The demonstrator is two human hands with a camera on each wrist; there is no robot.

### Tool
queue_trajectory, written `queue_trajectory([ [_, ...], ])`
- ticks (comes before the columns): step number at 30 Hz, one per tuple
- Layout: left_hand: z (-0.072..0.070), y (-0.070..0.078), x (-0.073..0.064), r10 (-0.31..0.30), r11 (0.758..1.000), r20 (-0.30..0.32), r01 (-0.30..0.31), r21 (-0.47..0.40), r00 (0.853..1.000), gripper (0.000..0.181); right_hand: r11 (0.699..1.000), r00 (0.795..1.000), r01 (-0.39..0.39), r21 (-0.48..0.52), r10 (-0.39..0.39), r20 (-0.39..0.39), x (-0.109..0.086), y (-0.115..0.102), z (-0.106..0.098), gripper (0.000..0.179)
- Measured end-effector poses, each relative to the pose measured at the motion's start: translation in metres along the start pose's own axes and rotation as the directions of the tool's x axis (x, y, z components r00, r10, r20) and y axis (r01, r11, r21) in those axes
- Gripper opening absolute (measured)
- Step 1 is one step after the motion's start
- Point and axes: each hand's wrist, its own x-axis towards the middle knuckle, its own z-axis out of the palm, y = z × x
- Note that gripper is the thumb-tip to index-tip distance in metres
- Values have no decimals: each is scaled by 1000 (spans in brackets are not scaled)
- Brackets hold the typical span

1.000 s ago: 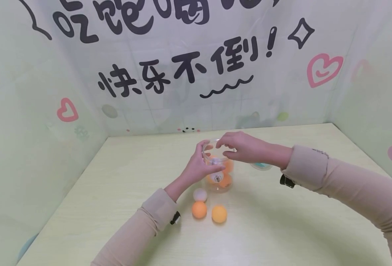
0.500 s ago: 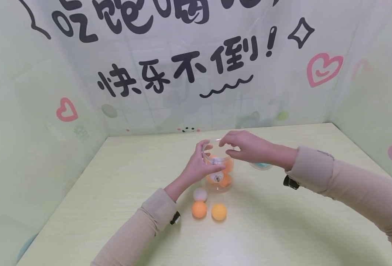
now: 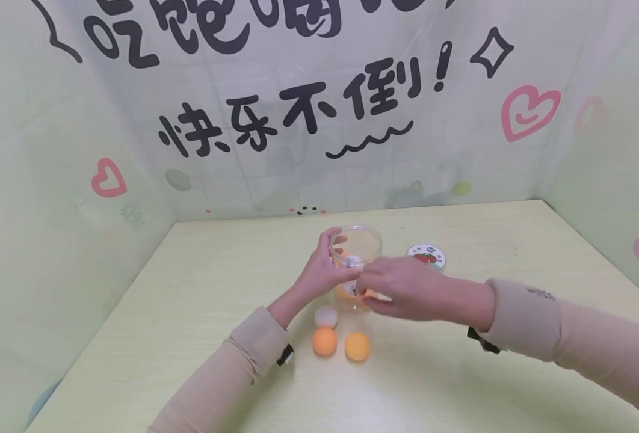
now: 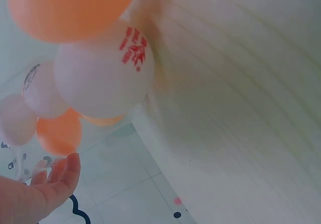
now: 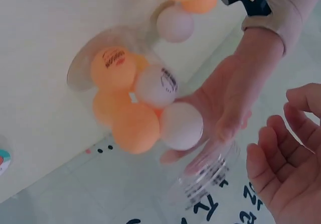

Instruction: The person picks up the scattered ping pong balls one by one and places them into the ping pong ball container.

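My left hand (image 3: 322, 267) grips a clear plastic jar (image 3: 358, 227) near its uncovered rim, thumb in front and fingers behind. Orange and white ping-pong balls (image 5: 135, 128) fill the jar's lower part. My right hand (image 3: 406, 288) hovers before the jar's right side and hides part of it. In the right wrist view, its fingers (image 5: 261, 169) are loosely bent around nothing. On the table just in front of the jar lie a white ping-pong ball (image 3: 326, 316), an orange one (image 3: 325, 341) and a yellow-orange one (image 3: 357, 346).
A round lid (image 3: 426, 255) with a red picture lies on the table (image 3: 216, 270) to the right behind the jar. Printed cloth walls (image 3: 276, 180) enclose the table at the back and on both sides.
My right hand has moved from over the jar's mouth down toward me, uncovering the rim and the lid. The left hand and jar have stayed put.
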Motion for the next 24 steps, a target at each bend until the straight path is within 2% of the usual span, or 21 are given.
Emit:
queue_trajectory([
  [2, 0, 0, 0, -3, 1000, -3, 3, -1, 1000, 90, 999, 995, 35, -6, -34, 94, -3, -8, 7, 16],
  [5, 1, 0, 0, -15, 1000, -2, 15, -2, 1000, 92, 997, 972, 72, -11, -67, 225, -9, -18, 20, 23],
  [8, 1, 1, 0, -18, 1000, 2, 18, -5, 1000, 93, 994, 952, 107, -8, -100, 291, -16, -25, 33, 32],
  [13, 0, 2, 0, -35, 999, 3, 35, -6, 999, 93, 988, 941, 153, -3, -145, 307, -23, -29, 50, 34],
  [24, 0, 4, -2, -46, 999, 7, 46, -8, 999, 92, 986, 937, 136, 96, -159, 310, -29, -31, 64, 28],
])
